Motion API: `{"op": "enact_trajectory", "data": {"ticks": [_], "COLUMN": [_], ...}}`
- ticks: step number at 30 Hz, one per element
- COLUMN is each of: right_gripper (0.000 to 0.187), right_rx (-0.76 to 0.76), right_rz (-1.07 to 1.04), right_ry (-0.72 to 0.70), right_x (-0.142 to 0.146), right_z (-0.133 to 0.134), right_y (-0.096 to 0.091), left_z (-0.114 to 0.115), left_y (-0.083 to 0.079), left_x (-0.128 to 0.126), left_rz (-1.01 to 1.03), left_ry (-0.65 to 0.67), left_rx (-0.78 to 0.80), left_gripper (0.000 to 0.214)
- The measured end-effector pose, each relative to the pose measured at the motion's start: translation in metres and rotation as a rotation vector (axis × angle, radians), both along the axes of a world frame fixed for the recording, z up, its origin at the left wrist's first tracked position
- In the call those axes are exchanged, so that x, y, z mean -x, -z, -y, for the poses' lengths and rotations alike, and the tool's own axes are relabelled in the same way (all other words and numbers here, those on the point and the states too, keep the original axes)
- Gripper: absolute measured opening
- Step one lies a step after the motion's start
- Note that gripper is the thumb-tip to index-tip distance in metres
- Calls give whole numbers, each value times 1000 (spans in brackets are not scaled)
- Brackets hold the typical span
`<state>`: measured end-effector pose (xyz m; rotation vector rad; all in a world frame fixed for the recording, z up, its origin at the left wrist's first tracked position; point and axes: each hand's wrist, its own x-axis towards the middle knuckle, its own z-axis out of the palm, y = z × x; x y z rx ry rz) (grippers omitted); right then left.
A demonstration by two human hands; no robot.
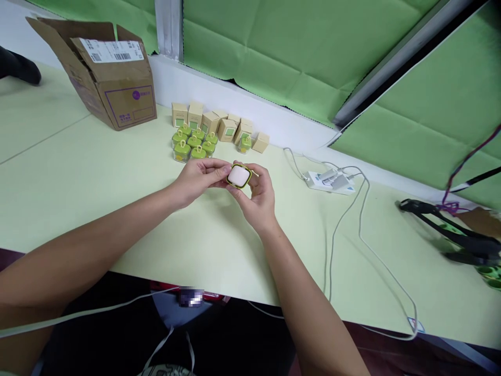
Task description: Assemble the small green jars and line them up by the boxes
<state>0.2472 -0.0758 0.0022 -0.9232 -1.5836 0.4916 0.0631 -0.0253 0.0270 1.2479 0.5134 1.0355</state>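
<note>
Over the table's middle, my two hands hold one small rounded-square piece with a green rim and a white face [239,176]. My left hand [199,180] pinches its left side between thumb and fingers. On the right side, my right hand [258,198] grips it with the thumb below and fingers curled behind. Just beyond my hands stands a cluster of small clear jars with green lids and yellow loops [194,141]. One similar jar [245,143] stands apart, to the right. Behind them is a row of small kraft-paper boxes [227,130].
A large open cardboard box [127,94] stands at the back left. To the right lie a white power strip [329,183] with plugs and a white cable [376,253] trailing over the table edge. A black frame-like object [450,230] is at far right.
</note>
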Motion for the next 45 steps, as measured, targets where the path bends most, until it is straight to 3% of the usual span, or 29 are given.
{"op": "enact_trajectory", "data": {"ticks": [4, 11, 19, 29, 34, 39, 45], "right_gripper": [46, 48, 45, 41, 51, 43, 48], "right_rx": [-68, -168, -135, -92, 100, 371, 451], "right_rz": [97, 204, 301, 320, -16, -325, -378], "right_ry": [54, 122, 235, 232, 52, -74, -61], "right_x": [-2, -6, -8, -7, -3, -7, -8], "right_z": [-1, -2, 0, 0, -2, -6, -8], "right_y": [2, 6, 3, 1, 0, -3, -3], "left_z": [1, 0, -3, -3, -5, -6, -2], "left_y": [-2, -4, 1, 8, 11, 11, 13], "left_x": [-1, 1, -1, -1, -3, -4, -11], "left_rz": [-21, -86, -155, -255, -199, -151, -114], "left_ry": [-1, -132, -137, -141, -133, -146, -140], "left_rx": [-10, -111, -110, -240, -153, -121, -169], "left_gripper": [55, 57, 62, 59, 63, 70, 72]}}
